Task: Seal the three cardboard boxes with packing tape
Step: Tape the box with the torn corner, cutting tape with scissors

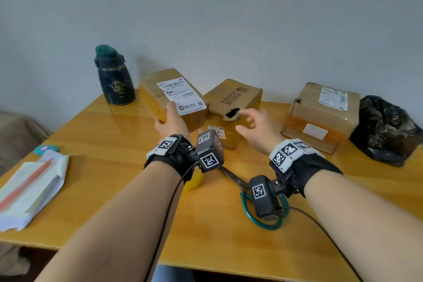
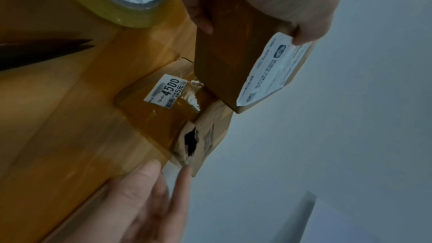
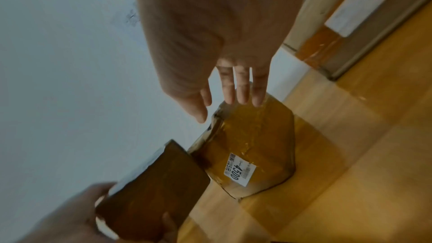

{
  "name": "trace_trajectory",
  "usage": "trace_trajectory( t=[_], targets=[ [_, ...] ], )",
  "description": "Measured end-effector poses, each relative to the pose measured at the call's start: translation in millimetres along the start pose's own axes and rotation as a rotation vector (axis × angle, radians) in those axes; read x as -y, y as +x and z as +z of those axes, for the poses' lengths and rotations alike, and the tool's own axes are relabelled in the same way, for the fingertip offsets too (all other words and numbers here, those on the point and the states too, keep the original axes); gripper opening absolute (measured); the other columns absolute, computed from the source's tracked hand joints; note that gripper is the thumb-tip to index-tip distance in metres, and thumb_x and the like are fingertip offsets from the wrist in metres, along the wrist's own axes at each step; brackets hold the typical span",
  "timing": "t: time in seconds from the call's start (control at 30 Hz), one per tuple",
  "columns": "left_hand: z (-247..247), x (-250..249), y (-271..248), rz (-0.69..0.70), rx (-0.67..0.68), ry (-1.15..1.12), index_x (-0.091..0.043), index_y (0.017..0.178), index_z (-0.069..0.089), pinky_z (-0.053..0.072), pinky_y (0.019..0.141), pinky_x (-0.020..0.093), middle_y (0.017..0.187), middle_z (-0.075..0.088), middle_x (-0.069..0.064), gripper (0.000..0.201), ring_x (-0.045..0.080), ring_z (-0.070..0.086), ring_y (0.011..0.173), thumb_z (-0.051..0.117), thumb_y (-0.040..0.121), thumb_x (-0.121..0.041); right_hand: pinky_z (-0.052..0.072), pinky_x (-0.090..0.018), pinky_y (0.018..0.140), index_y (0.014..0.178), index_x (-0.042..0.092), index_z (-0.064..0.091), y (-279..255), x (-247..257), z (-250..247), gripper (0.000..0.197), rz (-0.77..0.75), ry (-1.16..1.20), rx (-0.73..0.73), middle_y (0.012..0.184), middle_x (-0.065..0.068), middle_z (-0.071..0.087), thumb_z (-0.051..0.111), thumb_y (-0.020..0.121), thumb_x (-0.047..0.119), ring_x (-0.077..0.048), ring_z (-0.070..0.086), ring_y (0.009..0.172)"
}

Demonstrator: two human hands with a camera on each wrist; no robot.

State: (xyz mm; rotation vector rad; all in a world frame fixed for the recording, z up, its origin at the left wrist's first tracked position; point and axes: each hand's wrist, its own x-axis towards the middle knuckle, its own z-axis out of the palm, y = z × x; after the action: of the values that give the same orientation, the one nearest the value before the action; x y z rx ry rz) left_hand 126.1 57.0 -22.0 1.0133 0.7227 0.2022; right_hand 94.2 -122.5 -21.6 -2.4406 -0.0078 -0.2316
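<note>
Three cardboard boxes are on the wooden table (image 1: 114,167). My left hand (image 1: 169,119) grips the near end of the left box (image 1: 160,89), which bears a white shipping label and is tilted up off the table (image 2: 224,58). My right hand (image 1: 254,121) is open with fingers spread just above the middle box (image 1: 238,96), near its torn hole (image 2: 190,141); whether it touches the box I cannot tell. That middle box carries a "4500" sticker (image 3: 239,169). The third box (image 1: 320,117) stands apart at the right. A yellow tape roll (image 2: 131,6) lies under my left wrist.
Green-handled scissors (image 1: 263,210) lie beneath my right wrist, blades pointing left (image 2: 46,51). A dark bottle (image 1: 114,75) stands at the back left, a black plastic bag (image 1: 386,126) at the far right. Papers with an orange pen (image 1: 29,192) sit at the left edge.
</note>
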Motion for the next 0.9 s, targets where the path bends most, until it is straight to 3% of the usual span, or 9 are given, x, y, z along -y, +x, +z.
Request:
trace_trajectory(
  t=[0.1,0.2,0.37,0.47,0.63,0.7,0.77,0.83,0.9],
  targets=[
    [4,0,17,0.004,-0.062,0.093,-0.024,0.143,0.036,0.039,0.1,0.053,0.135,0.049,0.009,0.093,0.033,0.049,0.119,0.061,0.063,-0.065,0.044,-0.037,0.095,0.134,0.025,0.05,18,6,10,0.047,-0.064,-0.215,0.032,0.123,-0.006,0.041,0.058,0.09,0.039,-0.022,0.042,0.116],
    [6,-1,29,-0.049,-0.128,0.198,-0.022,0.14,0.037,0.039,0.097,0.053,0.132,0.05,0.011,0.088,0.036,0.05,0.116,0.056,0.068,-0.068,0.045,-0.038,0.093,0.128,0.023,0.054,29,7,18,0.049,-0.074,-0.347,0.056,0.121,-0.007,0.04,0.06,0.086,0.049,-0.023,0.038,0.117],
    [10,4,47,-0.022,-0.024,0.462,-0.016,0.113,0.055,0.038,0.059,0.032,0.092,0.059,0.011,0.058,0.027,0.056,0.074,0.033,0.087,-0.063,0.046,-0.034,0.077,0.094,0.013,0.055,28,-4,16,0.026,-0.11,-0.469,-0.104,0.107,-0.006,0.038,0.066,0.087,0.036,-0.022,0.039,0.098],
    [18,13,52,-0.024,-0.002,0.488,-0.014,0.099,0.057,0.047,0.073,0.036,0.089,0.062,0.009,0.059,0.029,0.06,0.08,0.038,0.085,-0.068,0.04,-0.032,0.077,0.082,0.011,0.056,20,-20,0,0.022,-0.17,-0.518,-0.189,0.097,-0.004,0.039,0.067,0.087,0.03,-0.019,0.033,0.092],
    [37,35,44,0.0,-0.061,0.618,-0.013,0.12,0.056,0.047,0.094,0.049,0.12,0.06,0.015,0.078,0.037,0.059,0.105,0.047,0.061,-0.064,0.037,-0.031,0.077,0.076,0.014,0.055,0,-46,-25,0.023,-0.165,-0.55,-0.252,0.099,-0.007,0.046,0.074,0.08,0.026,-0.022,0.036,0.092],
    [44,37,15,0.115,-0.099,0.71,-0.011,0.134,0.045,0.037,0.105,0.048,0.142,0.041,0.017,0.074,0.037,0.044,0.126,0.058,0.072,-0.051,0.038,-0.032,0.079,0.076,0.016,0.054,-9,-54,-33,0.023,-0.137,-0.545,-0.255,0.102,-0.006,0.047,0.073,0.081,0.027,-0.024,0.039,0.096],
    [51,40,-19,0.39,-0.044,0.743,-0.008,0.142,0.035,0.027,0.111,0.042,0.154,0.019,0.015,0.067,0.034,0.023,0.139,0.063,0.084,-0.029,0.039,-0.033,0.082,0.078,0.014,0.058,-19,-58,-38,0.02,-0.141,-0.557,-0.262,0.103,-0.006,0.05,0.073,0.081,0.027,-0.025,0.041,0.099],
    [56,50,-45,0.664,0.132,0.784,-0.014,0.138,0.043,0.027,0.11,0.038,0.154,0.016,0.013,0.055,0.032,0.015,0.141,0.062,0.086,-0.017,0.039,-0.034,0.084,0.079,0.012,0.061,-31,-61,-43,0.019,-0.158,-0.565,-0.271,0.103,-0.006,0.053,0.073,0.081,0.027,-0.026,0.043,0.1],
    [60,61,-61,0.768,0.398,0.894,-0.022,0.128,0.055,0.024,0.112,0.038,0.152,0.02,0.011,0.041,0.032,0.017,0.14,0.06,0.088,-0.017,0.041,-0.035,0.084,0.08,0.011,0.062,-41,-64,-47,0.018,-0.164,-0.555,-0.272,0.102,-0.007,0.055,0.073,0.082,0.026,-0.026,0.044,0.1]
  ],
)
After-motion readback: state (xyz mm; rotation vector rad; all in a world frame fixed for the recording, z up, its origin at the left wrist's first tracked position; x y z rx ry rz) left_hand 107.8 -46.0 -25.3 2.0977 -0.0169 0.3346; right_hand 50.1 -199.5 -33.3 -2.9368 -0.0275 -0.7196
